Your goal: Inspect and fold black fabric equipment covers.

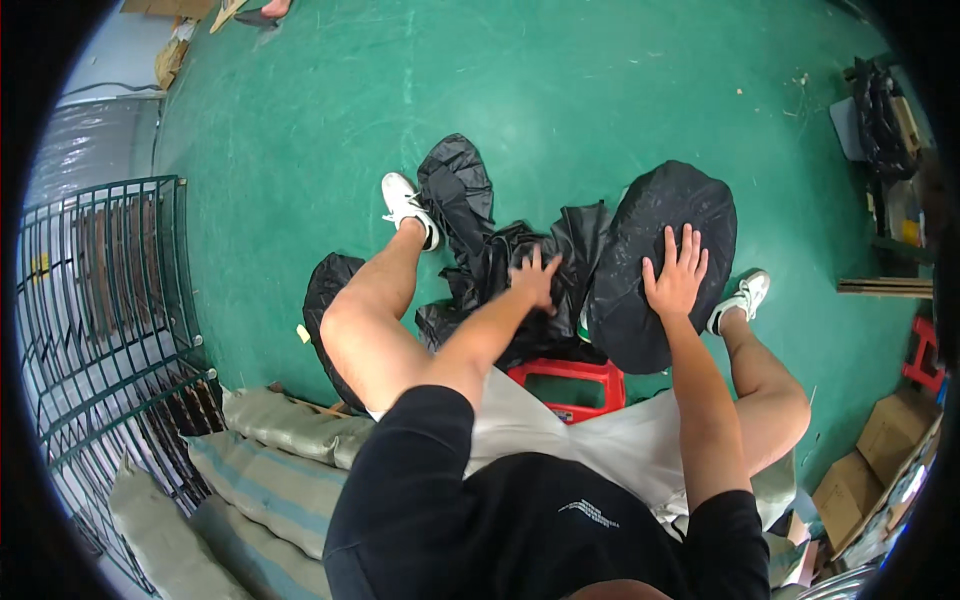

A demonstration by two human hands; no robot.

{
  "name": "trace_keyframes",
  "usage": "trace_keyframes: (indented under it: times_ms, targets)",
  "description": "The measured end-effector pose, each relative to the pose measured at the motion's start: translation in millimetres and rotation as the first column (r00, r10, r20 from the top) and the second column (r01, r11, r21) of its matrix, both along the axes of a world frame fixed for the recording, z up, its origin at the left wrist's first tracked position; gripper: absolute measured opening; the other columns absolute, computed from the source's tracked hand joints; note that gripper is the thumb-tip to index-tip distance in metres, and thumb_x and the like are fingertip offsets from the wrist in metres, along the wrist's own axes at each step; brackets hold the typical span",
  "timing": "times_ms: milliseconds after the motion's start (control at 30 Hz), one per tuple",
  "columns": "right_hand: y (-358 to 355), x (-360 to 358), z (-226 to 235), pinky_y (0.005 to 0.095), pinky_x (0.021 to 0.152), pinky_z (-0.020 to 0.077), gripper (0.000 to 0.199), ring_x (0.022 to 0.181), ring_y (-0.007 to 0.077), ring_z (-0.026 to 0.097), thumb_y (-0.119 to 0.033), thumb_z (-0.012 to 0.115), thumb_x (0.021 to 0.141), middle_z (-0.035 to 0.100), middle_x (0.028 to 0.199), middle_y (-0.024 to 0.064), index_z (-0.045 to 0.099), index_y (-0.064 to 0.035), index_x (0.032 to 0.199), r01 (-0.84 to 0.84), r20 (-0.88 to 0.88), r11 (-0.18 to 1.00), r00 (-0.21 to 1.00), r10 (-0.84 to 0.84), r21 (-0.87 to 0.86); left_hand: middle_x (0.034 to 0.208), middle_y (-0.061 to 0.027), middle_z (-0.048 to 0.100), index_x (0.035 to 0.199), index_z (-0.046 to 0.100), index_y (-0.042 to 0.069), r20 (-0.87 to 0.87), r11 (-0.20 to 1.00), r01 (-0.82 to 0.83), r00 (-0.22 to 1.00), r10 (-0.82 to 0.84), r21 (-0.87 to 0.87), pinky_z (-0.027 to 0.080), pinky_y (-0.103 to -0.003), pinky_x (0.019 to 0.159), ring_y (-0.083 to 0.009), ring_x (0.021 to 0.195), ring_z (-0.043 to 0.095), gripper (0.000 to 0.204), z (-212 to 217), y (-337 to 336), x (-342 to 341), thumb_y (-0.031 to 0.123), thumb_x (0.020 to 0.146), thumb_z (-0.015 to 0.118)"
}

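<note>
I sit with my legs apart over a green floor. A rounded object wrapped in black plastic [650, 235] rests against my right knee, and my right hand [676, 272] lies flat on it with fingers spread. My left hand [535, 278] presses on a crumpled heap of black plastic bags [480, 240] between my legs, fingers apart. A red plastic stool [572, 382] stands under the bags, in front of my lap.
A green wire cage [110, 300] stands at the left. Filled grey sacks [270, 470] lie beside my left thigh. Cardboard boxes [880, 450] and another red stool [925, 350] sit at the right. Another black bag [325, 290] lies behind my left leg. Another person's foot [265, 10] shows at the top.
</note>
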State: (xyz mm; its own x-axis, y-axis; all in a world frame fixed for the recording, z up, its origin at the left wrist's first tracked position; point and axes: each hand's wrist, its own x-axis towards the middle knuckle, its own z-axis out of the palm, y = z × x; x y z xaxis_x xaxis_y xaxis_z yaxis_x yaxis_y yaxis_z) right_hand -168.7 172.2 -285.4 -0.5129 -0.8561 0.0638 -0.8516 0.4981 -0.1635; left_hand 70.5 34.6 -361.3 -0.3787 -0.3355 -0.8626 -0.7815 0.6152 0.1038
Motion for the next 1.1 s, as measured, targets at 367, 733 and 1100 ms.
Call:
trace_keyframes:
  times_ms: [367, 733, 1100]
  targets:
    - [4.8, -6.5, -2.1, 0.0512, 0.117, 0.0123, 0.069, 0.145, 0.0346, 0.020, -0.044, 0.056, 0.087, 0.026, 0.156, 0.0162, 0.038, -0.0144, 0.147, 0.015, -0.005, 0.999, 1.000, -0.015, 0.045, 0.148, -0.0205, 0.029, 0.127, 0.053, 0.022, -0.374, 0.546, -0.666, 0.742, 0.557, -0.507, 0.043, -0.054, 0.097, -0.0415, 0.133, 0.034, 0.055, -31.2, -122.3, 37.7, 0.034, 0.078, 0.072]
    - [-1.0, -6.5, -0.8, 0.0494, 0.117, 0.0117, 0.068, 0.146, 0.0326, 0.019, -0.045, 0.055, 0.088, 0.024, 0.157, 0.0153, 0.038, -0.0147, 0.147, 0.002, -0.013, 1.000, 1.000, -0.002, 0.018, 0.096, -0.0150, 0.071, 0.087, 0.076, 0.013, -0.398, 0.891, -0.394, 0.872, 0.286, -0.224, 0.053, -0.043, 0.085, -0.0339, 0.096, 0.067, 0.021, -22.8, -168.5, 49.8, 0.015, 0.070, 0.065]
    - [4.4, -7.6, -7.0, 0.0499, 0.117, 0.0133, 0.068, 0.145, 0.0330, 0.021, -0.045, 0.056, 0.087, 0.027, 0.156, 0.0149, 0.039, -0.0155, 0.146, 0.003, -0.029, 1.000, 1.000, -0.003, -0.004, 0.090, -0.0060, 0.072, 0.101, 0.074, 0.012, 0.137, 0.540, -0.012, 0.972, -0.192, 0.841, 0.054, -0.040, 0.064, -0.0201, 0.078, 0.066, 0.027, -47.5, 18.0, 52.1, 0.026, 0.078, 0.071]
